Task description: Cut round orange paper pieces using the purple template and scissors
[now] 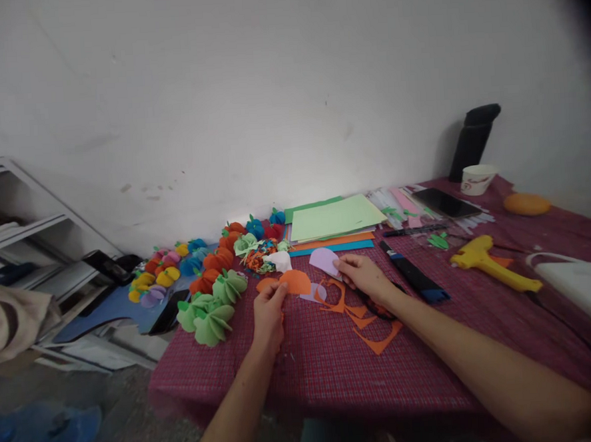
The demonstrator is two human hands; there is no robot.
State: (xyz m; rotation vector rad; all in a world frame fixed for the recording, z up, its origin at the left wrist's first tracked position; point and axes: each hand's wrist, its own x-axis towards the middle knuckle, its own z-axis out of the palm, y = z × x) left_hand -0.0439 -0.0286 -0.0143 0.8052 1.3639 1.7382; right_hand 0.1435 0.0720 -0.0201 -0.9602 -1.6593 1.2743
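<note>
My left hand (268, 316) pinches a folded orange paper half-circle (297, 283) between thumb and fingers, above the front middle of the table. To its right, my right hand (365, 275) grips a lilac paper half-circle (322, 260) by its right edge. The two pieces are apart. A lilac paper piece (314, 292) lies just beneath them. Cut orange paper scraps (380, 341) are strewn on the cloth below my right hand, where a dark object is partly hidden. Pale green paper pumpkins (213, 323) stand left of my left hand.
Coloured paper sheets (333, 219) are stacked by the wall. At right lie a utility knife (411, 274), a yellow glue gun (498, 267) and a phone (447, 202). A paper cup (477, 180) stands before a black bottle (471, 143). More paper pumpkins (169, 275) sit on a blue surface.
</note>
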